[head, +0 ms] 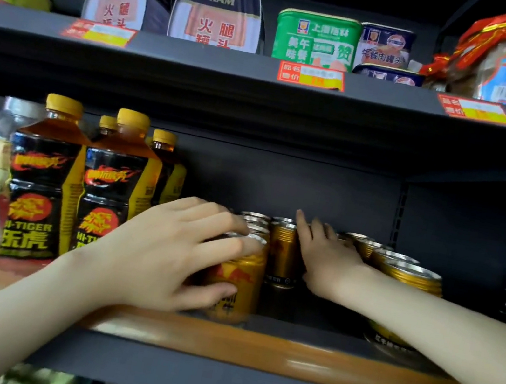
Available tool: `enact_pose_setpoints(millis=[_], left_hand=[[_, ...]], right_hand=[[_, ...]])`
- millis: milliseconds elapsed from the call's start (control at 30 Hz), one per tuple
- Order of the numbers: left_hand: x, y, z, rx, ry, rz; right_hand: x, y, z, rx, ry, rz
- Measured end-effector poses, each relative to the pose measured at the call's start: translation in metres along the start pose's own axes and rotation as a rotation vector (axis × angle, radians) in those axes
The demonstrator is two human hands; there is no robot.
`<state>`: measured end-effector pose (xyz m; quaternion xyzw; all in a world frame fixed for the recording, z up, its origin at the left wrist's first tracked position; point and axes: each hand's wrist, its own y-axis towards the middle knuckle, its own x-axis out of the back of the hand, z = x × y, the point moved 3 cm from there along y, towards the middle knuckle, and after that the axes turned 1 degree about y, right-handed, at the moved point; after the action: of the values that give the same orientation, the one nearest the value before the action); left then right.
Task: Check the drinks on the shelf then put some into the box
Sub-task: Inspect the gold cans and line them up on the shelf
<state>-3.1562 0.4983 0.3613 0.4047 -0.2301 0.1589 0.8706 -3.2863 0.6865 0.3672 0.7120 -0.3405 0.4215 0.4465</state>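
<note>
Grip, centre frame: my left hand (pixel 169 245) curls round the front gold can (pixel 238 280) at the shelf edge (pixel 316 366) while my flat, empty right hand (pixel 327 258) rests among neighbouring cans (pixel 281 257), so I should lift straight.

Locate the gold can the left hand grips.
Head view, centre: the gold can stands at the front edge of the shelf, right of the Hi-Tiger bottles.

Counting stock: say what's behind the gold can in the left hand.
More cans stand behind the gold can; only rims show. It and the left hand cover the rest.
</note>
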Motion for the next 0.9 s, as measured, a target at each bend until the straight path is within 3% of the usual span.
enact_pose_setpoints(millis=[133,367,533,667,800,900], left_hand=[[0.017,0.003,-0.011,-0.077,-0.013,-0.103],[0.015,0.0,-0.017,-0.12,0.144,-0.132],[0.011,-0.01,-0.029,-0.034,0.28,-0.187],[0.006,-0.015,-0.036,0.056,0.25,-0.225],[0.005,-0.016,-0.036,0.083,0.255,-0.233],[0.006,-0.017,-0.038,0.089,0.266,-0.253]], right_hand=[[0.001,0.002,0.01,0.057,0.099,0.018],[0.008,-0.001,0.016,0.141,0.241,-0.045],[0.017,-0.011,0.017,0.183,0.378,-0.174],[0.022,-0.016,0.016,0.228,0.438,-0.222],[0.024,-0.027,0.009,0.231,0.37,-0.222],[0.03,-0.047,0.001,0.279,0.315,-0.343]])
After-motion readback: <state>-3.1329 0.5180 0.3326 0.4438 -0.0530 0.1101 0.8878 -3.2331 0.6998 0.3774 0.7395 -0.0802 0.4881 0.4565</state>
